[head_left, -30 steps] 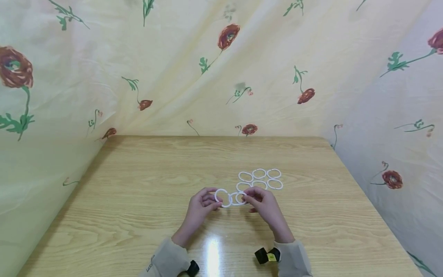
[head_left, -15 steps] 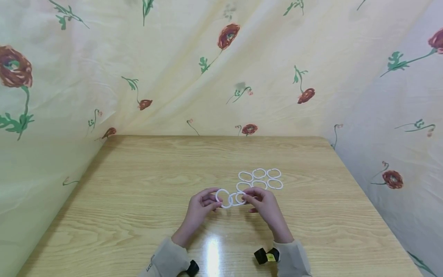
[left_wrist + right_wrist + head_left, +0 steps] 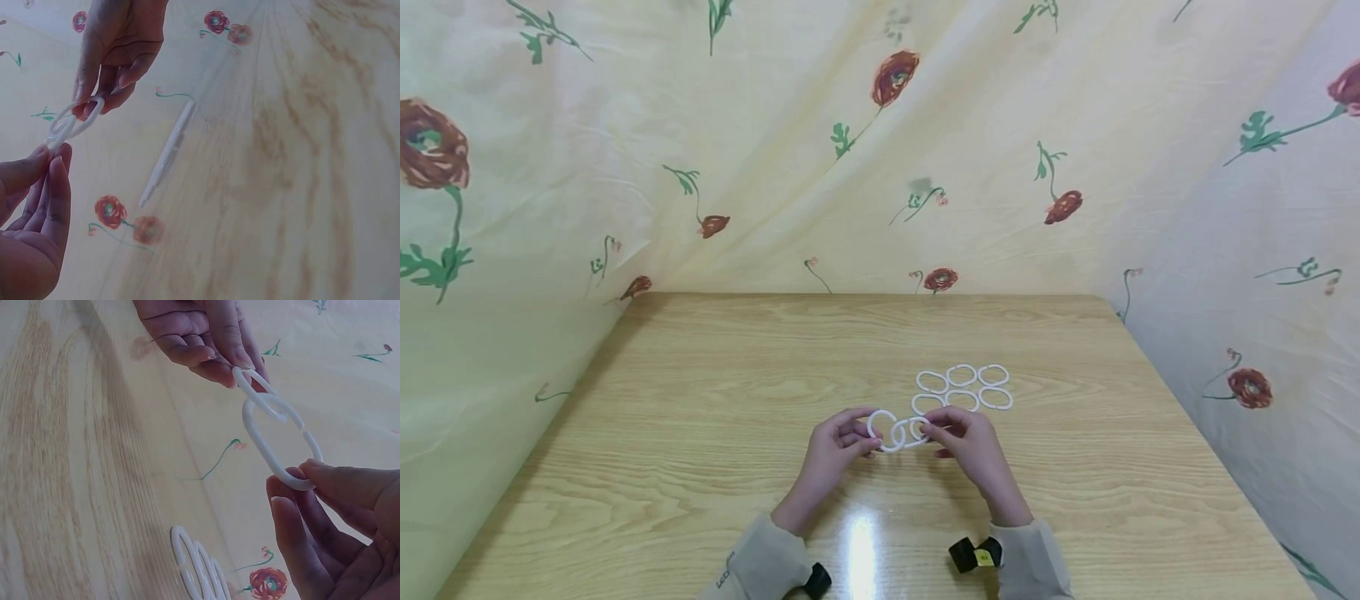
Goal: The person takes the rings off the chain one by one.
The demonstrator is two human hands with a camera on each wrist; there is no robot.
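Two white plastic chain links are hooked through each other above the table, held between my hands. My left hand (image 3: pixel 831 447) pinches the outer end of the left link (image 3: pixel 250 392) between thumb and fingers. The right link (image 3: pixel 261 447) is oval with a small gap in one long side; my right hand (image 3: pixel 973 442) pinches its far end with thumb and fingertips. In the left wrist view, fingers and overlap hide part of both links.
Several loose white links (image 3: pixel 996 408) lie flat in two rows just beyond my right hand. The wooden table (image 3: pixel 715 367) ends at a flowered cloth (image 3: pixel 775 167) behind and at both sides. Dark wrist cameras (image 3: pixel 974 555) sit at both cuffs.
My right hand has shifted slightly left with its link, so the two links overlap a little more in the head view. My left hand has stayed almost still.
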